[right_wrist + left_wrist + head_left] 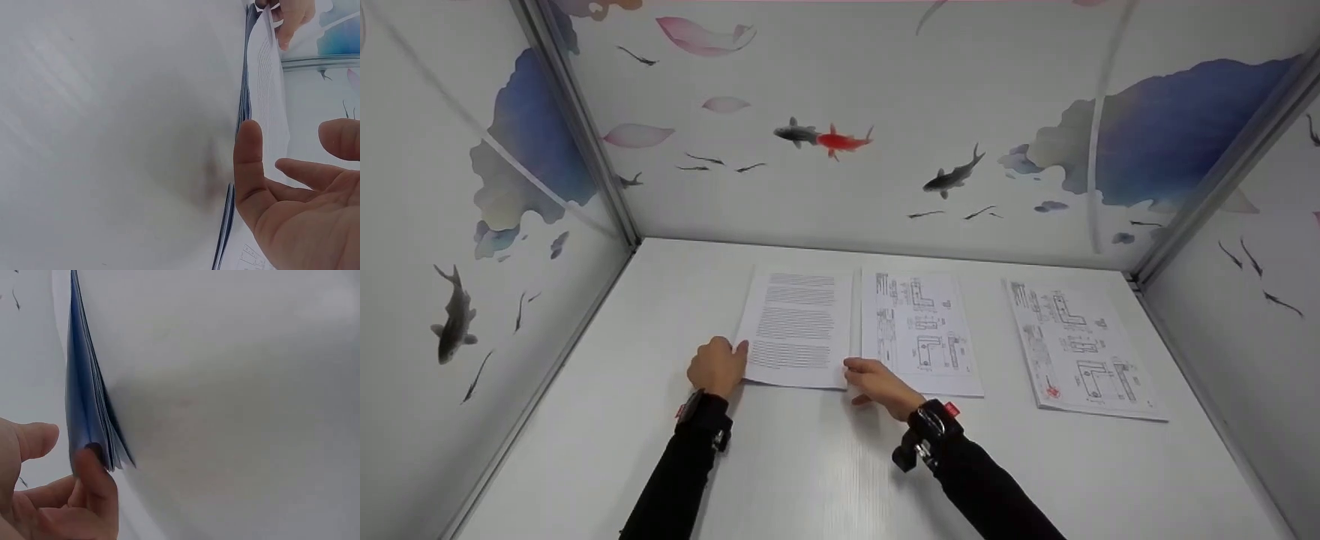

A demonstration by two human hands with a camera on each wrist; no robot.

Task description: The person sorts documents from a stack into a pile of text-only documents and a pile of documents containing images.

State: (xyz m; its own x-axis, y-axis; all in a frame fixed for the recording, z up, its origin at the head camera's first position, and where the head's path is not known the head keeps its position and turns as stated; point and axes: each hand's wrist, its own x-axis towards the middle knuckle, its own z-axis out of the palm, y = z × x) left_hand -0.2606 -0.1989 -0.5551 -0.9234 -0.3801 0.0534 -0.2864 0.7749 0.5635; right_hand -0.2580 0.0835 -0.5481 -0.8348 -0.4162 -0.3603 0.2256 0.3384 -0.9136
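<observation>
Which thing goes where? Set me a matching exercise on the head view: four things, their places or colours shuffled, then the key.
Things:
1. Left grip
2. Red stamp
3. Red fish
4. Sleeves

Places or colours:
A. on the back wall
B. black
C. at the left edge of the text stack
D. on the rightmost stack

Pairs: 1-C, 2-D, 3-A, 4-B
</observation>
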